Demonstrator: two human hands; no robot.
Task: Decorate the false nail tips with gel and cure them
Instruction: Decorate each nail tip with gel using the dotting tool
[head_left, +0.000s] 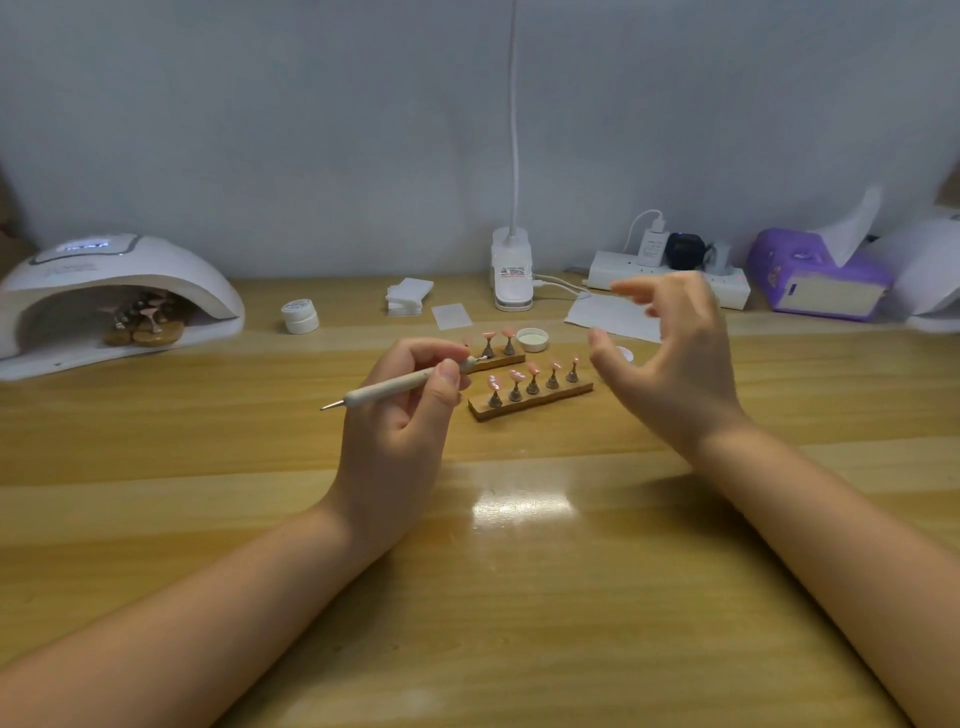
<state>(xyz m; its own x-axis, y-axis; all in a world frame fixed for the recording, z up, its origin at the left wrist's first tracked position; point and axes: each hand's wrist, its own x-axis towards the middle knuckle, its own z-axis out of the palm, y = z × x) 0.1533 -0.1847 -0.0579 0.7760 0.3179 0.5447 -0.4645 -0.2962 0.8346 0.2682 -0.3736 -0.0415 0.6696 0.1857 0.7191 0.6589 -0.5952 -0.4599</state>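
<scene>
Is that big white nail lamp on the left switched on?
On, it seems. The nail lamp has a lit bluish display on top, and a stand of nail tips sits inside. No glow shows inside, so whether it is curing, cannot tell.

A home nail-art desk: a wooden worktop (519, 571) against a plain wall carries a curing lamp (114, 291), a clip-on desk lamp (511, 270), a power strip (670, 278), a tissue pack (818, 275) and nail tips on stands (530, 387).
</scene>
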